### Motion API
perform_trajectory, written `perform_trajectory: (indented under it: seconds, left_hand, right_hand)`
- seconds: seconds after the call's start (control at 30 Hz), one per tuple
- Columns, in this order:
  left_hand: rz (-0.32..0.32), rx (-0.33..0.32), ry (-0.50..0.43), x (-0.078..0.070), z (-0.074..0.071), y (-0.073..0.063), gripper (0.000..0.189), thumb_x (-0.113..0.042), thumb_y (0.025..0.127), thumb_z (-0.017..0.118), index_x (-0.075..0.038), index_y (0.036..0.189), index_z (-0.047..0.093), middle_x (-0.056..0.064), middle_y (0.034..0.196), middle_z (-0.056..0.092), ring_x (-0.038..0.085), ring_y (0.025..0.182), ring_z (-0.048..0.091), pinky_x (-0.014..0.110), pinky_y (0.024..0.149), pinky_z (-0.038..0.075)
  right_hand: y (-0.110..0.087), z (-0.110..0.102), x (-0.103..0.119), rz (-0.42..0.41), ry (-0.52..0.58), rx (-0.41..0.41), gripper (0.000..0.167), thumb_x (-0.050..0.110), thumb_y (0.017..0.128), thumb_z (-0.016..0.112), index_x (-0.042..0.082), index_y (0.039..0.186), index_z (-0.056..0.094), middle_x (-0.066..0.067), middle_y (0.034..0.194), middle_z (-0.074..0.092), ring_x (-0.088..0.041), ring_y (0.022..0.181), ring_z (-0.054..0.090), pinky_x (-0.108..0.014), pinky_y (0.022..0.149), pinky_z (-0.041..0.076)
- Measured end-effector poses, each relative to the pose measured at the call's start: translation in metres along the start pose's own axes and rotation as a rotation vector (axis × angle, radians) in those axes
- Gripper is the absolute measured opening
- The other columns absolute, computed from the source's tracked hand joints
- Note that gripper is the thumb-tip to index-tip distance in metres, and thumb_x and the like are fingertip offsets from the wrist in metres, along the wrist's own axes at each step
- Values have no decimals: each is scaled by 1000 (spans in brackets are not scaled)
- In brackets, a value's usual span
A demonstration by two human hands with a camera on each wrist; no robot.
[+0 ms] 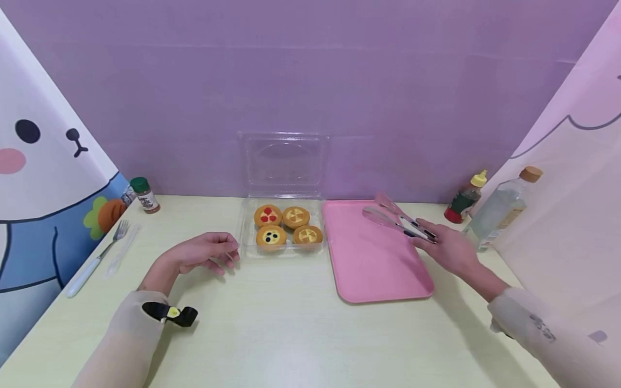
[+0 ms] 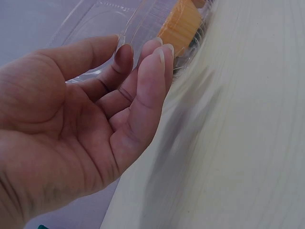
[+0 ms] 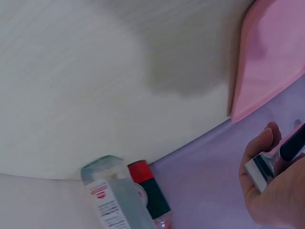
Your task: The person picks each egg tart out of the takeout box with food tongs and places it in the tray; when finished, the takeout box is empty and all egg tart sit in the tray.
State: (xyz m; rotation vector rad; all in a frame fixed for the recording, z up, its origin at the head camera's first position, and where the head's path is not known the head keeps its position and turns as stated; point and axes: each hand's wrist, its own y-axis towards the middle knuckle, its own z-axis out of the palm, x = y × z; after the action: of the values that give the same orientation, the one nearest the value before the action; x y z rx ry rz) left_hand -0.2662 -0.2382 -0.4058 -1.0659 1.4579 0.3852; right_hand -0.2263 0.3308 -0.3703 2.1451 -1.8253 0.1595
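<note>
My right hand (image 1: 451, 248) grips pink-tipped tongs (image 1: 395, 218) by the handle end. The tongs' two arms stand apart over the pink tray (image 1: 368, 275), with nothing between their tips. In the right wrist view the fingers wrap the tongs' handle (image 3: 259, 174). My left hand (image 1: 204, 253) is beside the left edge of a clear plastic box (image 1: 249, 250), fingers loosely bent. Its thumb and forefinger tips are close to the box's edge in the left wrist view; I cannot tell whether they touch. Several small tarts (image 1: 268, 215) with fruit or lattice tops sit in the box, whose lid (image 1: 286, 164) stands raised.
A fork (image 1: 99, 258) and a clear plastic knife (image 1: 123, 250) lie at the left. Behind them stands a green-capped spice jar (image 1: 145, 195). To the right are a yellow-capped sauce bottle (image 1: 463, 202) and a clear bottle (image 1: 499, 210), close beyond the right hand.
</note>
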Motion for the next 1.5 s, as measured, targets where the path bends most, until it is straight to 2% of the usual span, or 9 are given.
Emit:
perform_trajectory:
  seconds: [0.07, 0.13, 0.23, 0.37, 0.57, 0.67, 0.97, 1.17, 1.5]
  left_hand:
    - [0, 0, 0, 0, 0, 0, 33, -33, 105, 53, -2, 114, 55, 9, 107, 64, 22, 94, 67, 38, 77, 61]
    - [-1, -1, -1, 0, 0, -1, 33, -33, 105, 53, -2, 114, 55, 9, 107, 65, 22, 94, 67, 37, 77, 61]
    - [2, 2, 3, 0, 0, -1, 33, -33, 105, 53, -2, 114, 55, 9, 107, 65, 21, 94, 67, 37, 77, 60]
    - [2, 1, 3, 0, 0, 0, 32, -33, 105, 53, -2, 114, 55, 9, 107, 65, 21, 94, 67, 36, 77, 60]
    - [0, -1, 3, -1, 1, 0, 33, -32, 105, 53, -1, 114, 55, 9, 107, 65, 21, 94, 66, 36, 78, 60]
    - [-1, -3, 8, -2, 1, 0, 33, -32, 105, 53, -1, 115, 54, 9, 107, 65, 22, 94, 66, 36, 78, 60]
    - [-12, -5, -2, -2, 0, 0, 32, -31, 105, 52, 0, 116, 54, 9, 107, 65, 22, 94, 66, 36, 79, 60]
    - [0, 12, 2, -3, -1, 0, 31, -32, 105, 53, -2, 114, 55, 9, 107, 65, 21, 93, 66, 35, 78, 60]
    - [-11, 5, -7, -2, -1, 1, 32, -32, 104, 54, -2, 115, 55, 8, 106, 65, 21, 93, 66, 36, 79, 60]
  right_hand:
    - [2, 0, 6, -23, 1, 20, 68, 45, 92, 70, 11, 147, 50, -26, 113, 69, -29, 79, 60, -32, 57, 40]
    - [4, -1, 12, -40, 5, 37, 69, 45, 93, 69, 11, 149, 48, -27, 121, 66, -32, 90, 62, -33, 62, 42]
    - [7, -2, 22, -59, 37, 78, 72, 44, 94, 68, 9, 151, 43, -26, 106, 65, -31, 85, 59, -33, 64, 40]
    - [11, -4, 36, -77, 43, 101, 73, 43, 93, 69, 10, 152, 42, -8, 77, 49, -20, 67, 44, -30, 59, 33]
    - [15, -3, 57, -91, 3, 54, 69, 46, 88, 74, 16, 147, 51, -2, 70, 45, -19, 65, 42, -30, 56, 30]
    - [16, -1, 66, -98, 14, 38, 66, 47, 87, 74, 18, 144, 55, -1, 69, 49, -18, 65, 45, -29, 54, 31]
    - [26, 1, 89, -128, 64, 75, 65, 47, 91, 71, 22, 148, 51, -2, 72, 45, -18, 64, 42, -30, 55, 33]
    - [31, 4, 98, -92, 95, 70, 66, 50, 89, 72, 23, 146, 53, -1, 71, 49, -18, 63, 42, -30, 54, 33]
    - [45, 18, 124, -72, 123, 69, 63, 58, 86, 71, 28, 140, 59, 3, 60, 55, -15, 57, 35, -28, 47, 29]
